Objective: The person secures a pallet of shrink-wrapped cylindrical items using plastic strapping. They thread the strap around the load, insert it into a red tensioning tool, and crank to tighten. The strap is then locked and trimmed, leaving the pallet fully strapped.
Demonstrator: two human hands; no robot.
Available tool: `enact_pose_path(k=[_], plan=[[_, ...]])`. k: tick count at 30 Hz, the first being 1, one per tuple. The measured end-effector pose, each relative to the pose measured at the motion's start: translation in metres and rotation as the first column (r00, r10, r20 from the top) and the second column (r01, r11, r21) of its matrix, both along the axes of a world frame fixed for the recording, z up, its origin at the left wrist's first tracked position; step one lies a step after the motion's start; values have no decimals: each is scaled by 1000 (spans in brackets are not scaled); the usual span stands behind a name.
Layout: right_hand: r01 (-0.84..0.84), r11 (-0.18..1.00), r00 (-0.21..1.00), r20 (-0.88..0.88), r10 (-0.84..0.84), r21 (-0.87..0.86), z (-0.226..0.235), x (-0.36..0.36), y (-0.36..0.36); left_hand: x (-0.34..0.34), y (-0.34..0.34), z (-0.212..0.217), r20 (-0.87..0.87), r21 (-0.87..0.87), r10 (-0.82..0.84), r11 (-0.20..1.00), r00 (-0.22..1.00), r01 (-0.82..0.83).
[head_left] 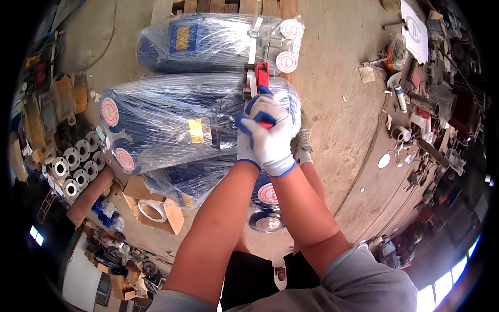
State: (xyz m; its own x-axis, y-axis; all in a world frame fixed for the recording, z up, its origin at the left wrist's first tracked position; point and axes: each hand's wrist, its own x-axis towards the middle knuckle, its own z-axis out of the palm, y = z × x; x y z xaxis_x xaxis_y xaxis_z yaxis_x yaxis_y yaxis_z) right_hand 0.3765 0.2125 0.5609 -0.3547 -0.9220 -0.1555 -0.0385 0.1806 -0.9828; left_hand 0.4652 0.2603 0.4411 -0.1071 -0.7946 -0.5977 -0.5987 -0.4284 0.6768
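Two hands in white gloves with blue palms are closed close together over a red strapping tool (262, 75). My left hand (247, 144) is partly covered by my right hand (274, 140), and both grip the tool's handle, of which a little red shows between the fingers. A white strap (252, 49) runs from the tool across the top of a far film-wrapped blue machine (218, 44). Under my hands lies a larger blue machine (166, 122) wrapped in clear film, with round red-and-white labels. What each finger holds is partly hidden.
Another wrapped blue machine (182, 182) lies nearer me. A wooden pallet (228, 7) shows at the far edge. On the left are several grey rings (60, 167), a brown pipe (92, 193) and a cardboard box (136, 188). Tools and scrap, including a white tube (400, 98), line the right.
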Motion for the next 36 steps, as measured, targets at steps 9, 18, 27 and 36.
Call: enact_pose_path(k=[9,18,27,36], plan=[[21,864,912,345,-223,502,21,-27,-92,-20,-33,60,130,60,43,997,991,-52],[-343,923,921,-254,294,-174,-14,-9,25,-2,-7,28,2,-14,-71,997,997,71],[143,973,967,183,-176,180,17,-5,-60,-3,-4,7,-106,62,184,982,977,-178],[-367,919,889,-344,302,-143,-8,-14,29,-7,-10,22,3,45,2,999,1000,-2]])
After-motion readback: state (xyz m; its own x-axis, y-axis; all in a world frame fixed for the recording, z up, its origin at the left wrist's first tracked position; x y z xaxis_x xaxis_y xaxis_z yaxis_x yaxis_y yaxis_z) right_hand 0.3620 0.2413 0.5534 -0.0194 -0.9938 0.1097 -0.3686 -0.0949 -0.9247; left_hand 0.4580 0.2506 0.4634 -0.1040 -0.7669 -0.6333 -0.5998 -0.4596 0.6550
